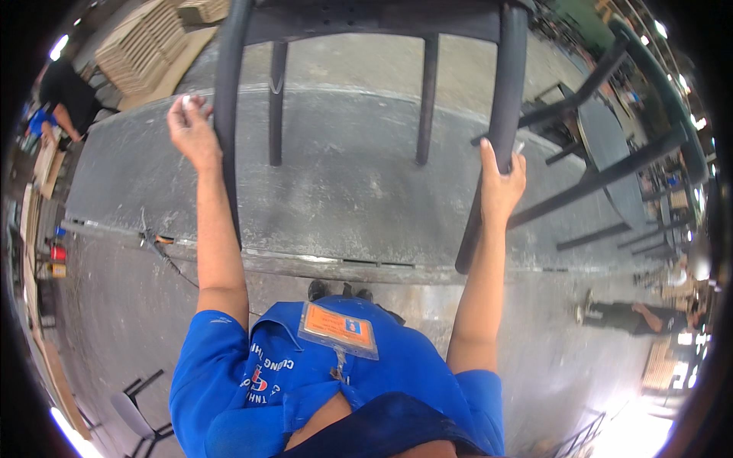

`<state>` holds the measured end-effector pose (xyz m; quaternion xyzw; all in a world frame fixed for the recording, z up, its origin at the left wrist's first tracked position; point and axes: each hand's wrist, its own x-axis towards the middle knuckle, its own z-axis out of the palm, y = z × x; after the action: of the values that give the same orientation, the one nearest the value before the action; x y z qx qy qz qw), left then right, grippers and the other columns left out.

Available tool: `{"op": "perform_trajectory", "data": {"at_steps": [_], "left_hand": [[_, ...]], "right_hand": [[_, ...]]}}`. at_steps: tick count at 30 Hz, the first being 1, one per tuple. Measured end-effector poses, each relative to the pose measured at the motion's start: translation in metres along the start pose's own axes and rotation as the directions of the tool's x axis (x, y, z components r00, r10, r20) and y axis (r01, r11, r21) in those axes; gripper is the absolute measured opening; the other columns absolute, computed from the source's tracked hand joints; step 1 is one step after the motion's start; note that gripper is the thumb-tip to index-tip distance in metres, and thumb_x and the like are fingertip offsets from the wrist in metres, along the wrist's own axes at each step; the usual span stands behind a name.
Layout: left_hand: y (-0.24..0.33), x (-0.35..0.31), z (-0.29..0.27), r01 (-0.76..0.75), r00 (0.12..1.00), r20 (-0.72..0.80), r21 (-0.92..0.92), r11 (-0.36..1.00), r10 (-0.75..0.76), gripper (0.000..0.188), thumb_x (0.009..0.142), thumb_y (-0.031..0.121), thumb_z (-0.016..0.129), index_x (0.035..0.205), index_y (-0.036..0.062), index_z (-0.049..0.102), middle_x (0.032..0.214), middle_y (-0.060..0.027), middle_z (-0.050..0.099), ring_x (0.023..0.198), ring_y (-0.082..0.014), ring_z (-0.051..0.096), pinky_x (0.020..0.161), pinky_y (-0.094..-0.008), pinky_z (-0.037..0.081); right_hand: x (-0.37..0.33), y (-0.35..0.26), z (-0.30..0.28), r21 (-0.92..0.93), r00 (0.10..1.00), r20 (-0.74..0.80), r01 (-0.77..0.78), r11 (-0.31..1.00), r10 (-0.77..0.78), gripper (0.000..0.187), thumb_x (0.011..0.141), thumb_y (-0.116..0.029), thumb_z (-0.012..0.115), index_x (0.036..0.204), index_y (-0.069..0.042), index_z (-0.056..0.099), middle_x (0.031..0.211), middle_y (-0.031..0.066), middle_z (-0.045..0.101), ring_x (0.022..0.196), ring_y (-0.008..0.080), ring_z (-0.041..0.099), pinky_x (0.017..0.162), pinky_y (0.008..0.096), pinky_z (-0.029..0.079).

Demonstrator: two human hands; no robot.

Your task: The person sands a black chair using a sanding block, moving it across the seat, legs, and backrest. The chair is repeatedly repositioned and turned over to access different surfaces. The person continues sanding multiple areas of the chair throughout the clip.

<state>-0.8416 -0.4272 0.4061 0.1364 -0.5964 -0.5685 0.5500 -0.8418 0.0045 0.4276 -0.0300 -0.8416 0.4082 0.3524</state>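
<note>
A black chair (374, 21) stands on a dark, scuffed tabletop (343, 206) in front of me, its near legs toward me. My left hand (195, 136) is beside the near left leg (227, 114), fingers curled. A small white bit (186, 101) shows at its fingertips, too small to name. My right hand (500, 183) is closed around the near right leg (508, 91), thumb on one side and fingers on the other. Something pale (521, 146) shows by those fingers. The chair's upper part is cut off by the picture's edge.
Another dark chair (611, 168) lies tilted at the right of the tabletop. Stacked wooden slats (141, 49) stand at the far left. One person (69, 99) is at the left edge, another (641, 317) at the right. A chair (137, 412) stands on the floor at lower left.
</note>
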Motion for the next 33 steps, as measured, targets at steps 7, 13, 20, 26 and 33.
{"op": "perform_trajectory", "data": {"at_steps": [7,13,20,26,33], "left_hand": [[0.005,-0.009,-0.006,-0.035,0.998,-0.055,-0.084,0.996,0.030,0.017,0.096,0.008,0.043,0.111,0.0036,0.051,0.081,-0.0066,0.055,0.067,-0.0130,0.060,0.063,-0.0280,0.053],[0.003,-0.011,-0.009,-0.150,0.980,-0.098,0.194,0.970,0.171,0.020,0.093,0.011,0.052,0.110,0.0036,0.060,0.094,-0.0093,0.057,0.074,-0.0155,0.062,0.067,-0.0290,0.053],[0.013,-0.019,-0.013,-0.200,0.976,0.006,0.422,0.884,0.218,0.034,0.086,0.022,0.067,0.116,0.0070,0.060,0.099,-0.0129,0.057,0.078,-0.0203,0.064,0.073,-0.0320,0.052],[0.031,-0.021,0.001,-0.197,0.973,-0.048,0.345,0.918,0.227,0.052,0.079,0.028,0.073,0.123,0.0071,0.055,0.104,-0.0144,0.056,0.081,-0.0203,0.063,0.073,-0.0320,0.051],[0.058,-0.004,0.055,-0.271,0.945,0.017,0.600,0.752,0.327,0.064,0.073,0.036,0.074,0.126,0.0101,0.048,0.112,-0.0146,0.054,0.102,-0.0328,0.056,0.082,-0.0415,0.048]], "right_hand": [[-0.003,0.003,-0.008,0.054,0.998,0.066,0.008,0.999,-0.011,0.044,0.079,-0.038,0.072,0.088,0.004,0.063,0.084,0.0106,0.053,0.078,0.0255,0.055,0.073,0.0362,0.044],[-0.003,0.011,-0.008,0.126,0.996,0.078,0.040,0.991,-0.050,0.045,0.078,-0.036,0.074,0.090,0.005,0.062,0.085,0.0116,0.052,0.080,0.0270,0.055,0.074,0.0372,0.043],[-0.018,0.021,-0.018,0.214,0.991,0.107,0.060,0.975,-0.085,0.043,0.077,-0.031,0.075,0.094,0.006,0.060,0.089,0.0132,0.051,0.085,0.0298,0.055,0.077,0.0376,0.043],[-0.035,0.022,-0.029,0.264,0.986,0.156,0.015,0.964,-0.058,0.040,0.078,-0.028,0.074,0.094,0.006,0.060,0.087,0.0116,0.049,0.082,0.0272,0.053,0.076,0.0377,0.043],[-0.043,0.020,-0.034,0.310,0.984,0.159,0.023,0.951,-0.076,0.040,0.078,-0.026,0.074,0.093,0.008,0.059,0.085,0.0099,0.047,0.078,0.0238,0.051,0.071,0.0351,0.042]]}}
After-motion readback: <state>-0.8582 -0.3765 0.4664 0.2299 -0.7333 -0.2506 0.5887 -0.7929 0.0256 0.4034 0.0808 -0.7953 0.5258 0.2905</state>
